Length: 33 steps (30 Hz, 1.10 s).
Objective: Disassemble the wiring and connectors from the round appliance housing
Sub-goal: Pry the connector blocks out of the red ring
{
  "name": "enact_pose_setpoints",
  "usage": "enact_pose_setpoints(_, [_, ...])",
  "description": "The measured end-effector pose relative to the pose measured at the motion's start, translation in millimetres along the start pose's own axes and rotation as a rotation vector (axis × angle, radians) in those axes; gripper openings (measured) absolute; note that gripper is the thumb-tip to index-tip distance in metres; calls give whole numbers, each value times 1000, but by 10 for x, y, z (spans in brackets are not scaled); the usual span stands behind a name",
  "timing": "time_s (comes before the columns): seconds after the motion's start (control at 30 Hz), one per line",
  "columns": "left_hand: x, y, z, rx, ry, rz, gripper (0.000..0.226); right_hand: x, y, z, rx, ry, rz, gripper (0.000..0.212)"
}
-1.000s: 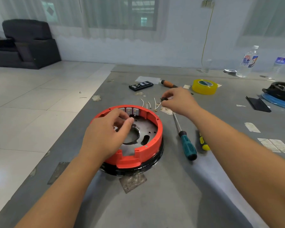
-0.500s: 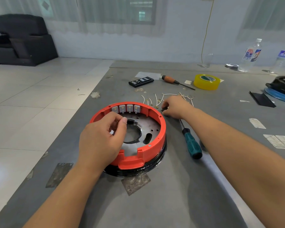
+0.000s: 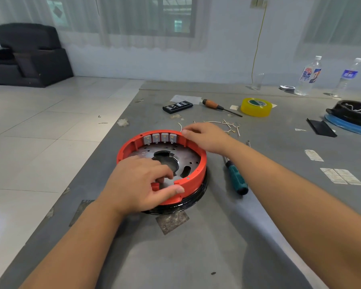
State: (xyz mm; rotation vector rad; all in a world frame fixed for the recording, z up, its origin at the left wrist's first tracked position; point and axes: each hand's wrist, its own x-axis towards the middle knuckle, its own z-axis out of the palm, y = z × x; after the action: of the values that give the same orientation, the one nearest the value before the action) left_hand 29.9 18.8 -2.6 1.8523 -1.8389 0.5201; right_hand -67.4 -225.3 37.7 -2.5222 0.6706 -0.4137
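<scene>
Since a moment ago the left hand (image 3: 142, 182) has slid to the near rim of the round orange plastic housing (image 3: 193, 178), thumb and curled fingers gripping it. The housing sits mid-bench (image 3: 196, 257) on a black ring, four grey connectors (image 3: 160, 138) lining its far wall above a dull perforated metal plate. The right hand (image 3: 206, 138), fingers spread flat, now rests on the far rim, with loose white wires (image 3: 227, 125) beyond it.

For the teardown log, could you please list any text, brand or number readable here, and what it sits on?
None can be read.
Left clear plastic bottle, blue, red and white label: print too blurred.
Right clear plastic bottle, blue label: white marks too blurred.
Yellow tape roll, green core label: too small.
Black flat bit case: white markings too small.
Four grey connectors in the orange round housing: no text visible.
</scene>
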Motion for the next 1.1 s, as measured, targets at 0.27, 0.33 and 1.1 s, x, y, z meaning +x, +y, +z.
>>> enact_pose_setpoints(0.27, [-38, 141, -157, 163, -88, -43, 59, -169, -201, 141, 23, 112, 155, 28])
enact_pose_setpoints(0.33, [-126, 268, -176, 122, -34, -82, 43, -214, -277, 148, -17, 127, 197, 27])
enact_pose_setpoints(1.1, [-452, -83, -401, -86, -173, -311, 53, -754, -506, 114, 158, -44, 299, 31])
